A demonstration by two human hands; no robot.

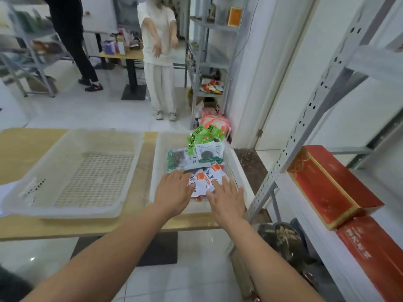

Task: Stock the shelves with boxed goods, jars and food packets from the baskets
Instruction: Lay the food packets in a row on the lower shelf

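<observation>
Two white plastic baskets stand on a wooden table. The left basket (pixel 72 171) holds nothing I can see. The right basket (pixel 234 168) holds food packets: white-and-orange packets (pixel 207 178) at the front, a dark green-and-grey packet (pixel 178 160) and bright green packets (pixel 205 138) behind. My left hand (pixel 174 190) lies flat over the left side of the white-and-orange packets, fingers spread. My right hand (pixel 226 199) rests on their right side, fingers also spread. Neither hand has closed around a packet. A grey metal shelf rack (pixel 305 118) stands at the right with red boxes (pixel 327 184) on it.
A dark round tin (pixel 283 238) sits low on the rack. A person in white (pixel 159 62) stands beyond the table, another in black (pixel 72 40) further left. A second shelf rack (pixel 209 62) with goods stands behind, with packets heaped on the floor at its foot.
</observation>
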